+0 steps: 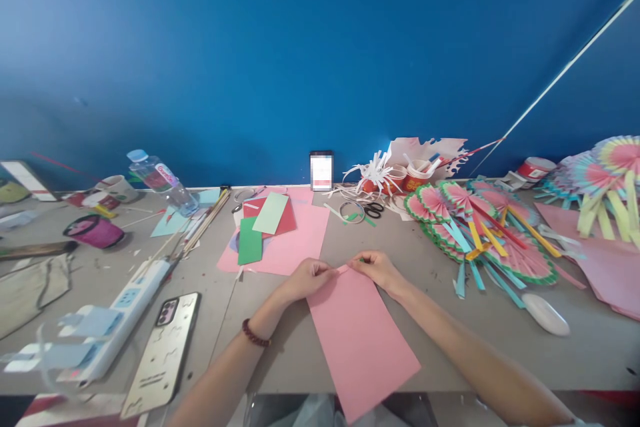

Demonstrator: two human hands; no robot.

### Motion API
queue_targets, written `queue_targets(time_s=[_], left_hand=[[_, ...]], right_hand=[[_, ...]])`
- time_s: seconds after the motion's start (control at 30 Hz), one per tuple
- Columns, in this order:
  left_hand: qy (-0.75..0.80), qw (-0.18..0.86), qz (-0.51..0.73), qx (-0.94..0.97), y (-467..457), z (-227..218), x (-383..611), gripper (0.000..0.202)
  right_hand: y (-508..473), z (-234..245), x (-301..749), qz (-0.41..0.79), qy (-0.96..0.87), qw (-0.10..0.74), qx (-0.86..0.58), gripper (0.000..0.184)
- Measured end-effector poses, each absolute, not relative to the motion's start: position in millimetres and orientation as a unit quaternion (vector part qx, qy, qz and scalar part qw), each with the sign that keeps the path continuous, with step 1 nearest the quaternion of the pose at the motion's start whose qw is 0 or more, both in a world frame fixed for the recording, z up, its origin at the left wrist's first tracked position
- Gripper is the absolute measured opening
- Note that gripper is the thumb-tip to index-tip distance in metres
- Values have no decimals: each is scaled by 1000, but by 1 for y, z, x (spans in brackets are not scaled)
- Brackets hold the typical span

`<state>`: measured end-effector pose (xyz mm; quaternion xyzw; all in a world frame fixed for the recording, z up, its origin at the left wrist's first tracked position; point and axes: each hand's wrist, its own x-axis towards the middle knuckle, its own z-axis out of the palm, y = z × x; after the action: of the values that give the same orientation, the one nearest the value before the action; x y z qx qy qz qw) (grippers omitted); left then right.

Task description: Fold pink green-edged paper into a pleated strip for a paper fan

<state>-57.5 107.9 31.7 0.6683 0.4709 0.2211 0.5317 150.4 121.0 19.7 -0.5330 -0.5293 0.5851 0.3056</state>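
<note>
At the far left a magenta container [94, 231] lies on the table, with a white power strip [127, 310] nearer the front and a phone [165, 353] just beside it; behind them a clear bottle [163, 180] leans. Next, a dark green card [250, 241] lies on pink paper [311, 230]. The left hand [307, 278] pinches the far edge of a pink sheet [360, 333], which slopes toward the person, its near corner past the table's front edge. Scissors [374, 211] lie beyond. The right hand [380, 271] pinches the same far edge, close to the left. Farther right are pleated paper fans [520, 250] and a white oval object [546, 315].
</note>
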Motion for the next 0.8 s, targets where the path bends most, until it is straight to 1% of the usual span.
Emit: queue_targets(time_s=[0.2,0.33,0.5,0.6,0.7,0.8], left_hand=[[496,520,261,645,115,34,-67,48],[513,514,294,622,119,31,-68,47],[517,536,343,573,123,25,-73,41],[518,556,370,535,126,23,-78,44],[515,580,377,506,129,21,-80,52],[514,580,391,497,130,19,-80,55]], right_hand=[[123,20,155,591,-500,347,-530,34],[126,21,159,603,-491,361,-515,40],[133,20,163,583,-472,401,-525,45],[136,16,166,573,-467,417,-528,43],[139,11,169,565,-473,424,-527,41],[141,8,171,551,-481,429,-529,41]])
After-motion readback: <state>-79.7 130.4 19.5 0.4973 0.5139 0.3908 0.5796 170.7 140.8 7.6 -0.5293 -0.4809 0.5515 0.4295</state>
